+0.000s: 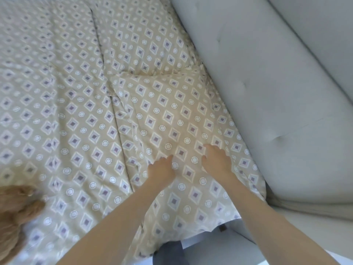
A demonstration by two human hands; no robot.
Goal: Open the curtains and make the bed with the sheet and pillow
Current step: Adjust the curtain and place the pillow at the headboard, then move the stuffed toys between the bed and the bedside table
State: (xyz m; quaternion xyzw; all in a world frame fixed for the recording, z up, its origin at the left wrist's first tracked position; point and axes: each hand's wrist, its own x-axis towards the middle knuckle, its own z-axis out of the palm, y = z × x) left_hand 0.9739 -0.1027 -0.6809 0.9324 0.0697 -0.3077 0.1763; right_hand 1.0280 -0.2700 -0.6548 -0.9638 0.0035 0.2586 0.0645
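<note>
A beige sheet (63, 104) with a diamond-and-circle print covers the bed. Two pillows in the same print lie along the headboard side: the near pillow (177, 115) and a far pillow (145, 43) behind it. My left hand (161, 170) rests flat on the near pillow's lower part with its fingers spread. My right hand (216, 159) lies flat beside it, a little nearer the headboard, fingers apart. Neither hand grips the fabric. The curtains are out of view.
A grey padded headboard (277, 83) runs along the right. A tan plush toy (17, 213) lies at the bed's left near edge. Part of the grey bed frame (238, 251) shows at the bottom beneath the pillow's corner.
</note>
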